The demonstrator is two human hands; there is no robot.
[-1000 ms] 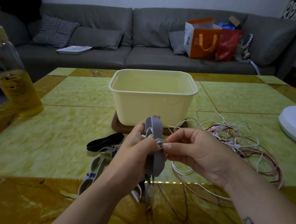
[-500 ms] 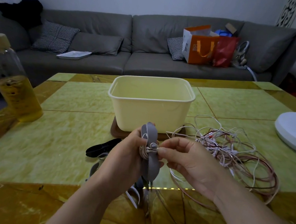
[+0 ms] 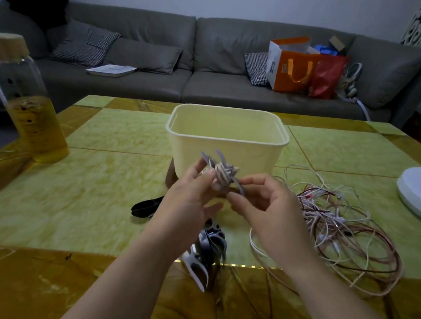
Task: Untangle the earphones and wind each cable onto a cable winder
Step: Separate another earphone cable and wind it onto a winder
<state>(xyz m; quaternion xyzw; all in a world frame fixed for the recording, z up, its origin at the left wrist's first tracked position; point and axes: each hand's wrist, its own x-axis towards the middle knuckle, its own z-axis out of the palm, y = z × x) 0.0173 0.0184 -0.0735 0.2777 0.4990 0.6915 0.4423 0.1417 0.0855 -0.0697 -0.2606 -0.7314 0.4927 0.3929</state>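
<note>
Winder got turned from upright to sideways and lifted up in front of the tub, cable bundled round its middle, left hand curled round it, right hand pinching its grey tip, tangle on the table just right.

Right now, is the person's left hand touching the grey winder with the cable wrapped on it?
Touching. In the head view the left hand pinches the cable-wrapped winder between thumb and fingers.

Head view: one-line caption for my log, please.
Left hand and right hand hold a wound grey cable winder before a cream tub; tangled earphones lie alongside.
</note>
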